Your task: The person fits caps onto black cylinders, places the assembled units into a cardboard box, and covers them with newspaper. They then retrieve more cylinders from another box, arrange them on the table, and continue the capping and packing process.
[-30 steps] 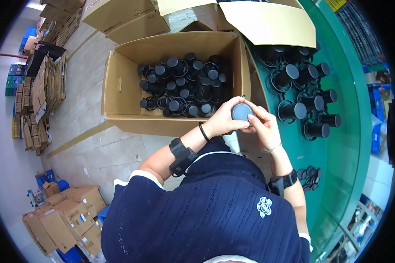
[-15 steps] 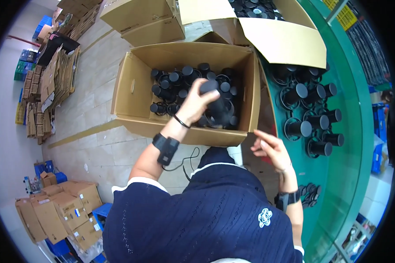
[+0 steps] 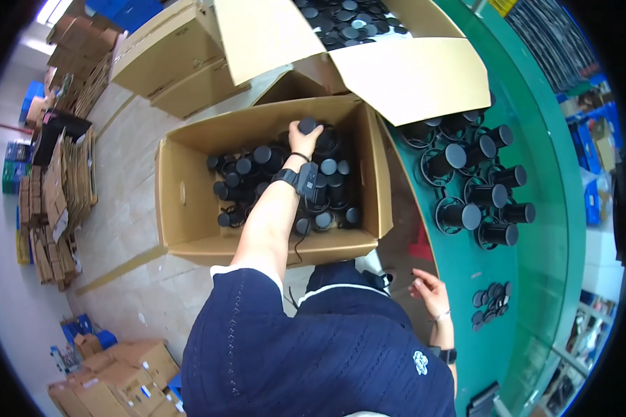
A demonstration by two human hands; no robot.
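Note:
My left hand [image 3: 302, 142] reaches into an open cardboard box [image 3: 172, 191] in front of me. Its fingers wrap around a black cylindrical part [image 3: 307, 126], near the box's far side. Several similar black parts stand in the box, their round flat tops [image 3: 263, 154] facing up. My right hand [image 3: 432, 295] hangs beside the edge of the green table with loosely bent fingers apart, and no held thing shows in it. Several black cylinders with wide ring bases [image 3: 446, 161] stand on the green table [image 3: 459, 271].
Small black discs [image 3: 492, 302] lie on the table to the right. Another open carton [image 3: 414, 76] full of black discs stands at the far end, its flap over the table. Closed cartons [image 3: 181, 66] stand far left, and flattened cardboard [image 3: 66, 181] leans by the left wall.
My left hand has carried the black cylindrical part toward the far side of the box and lowered it among the others. My right hand has drawn back from the box corner toward me.

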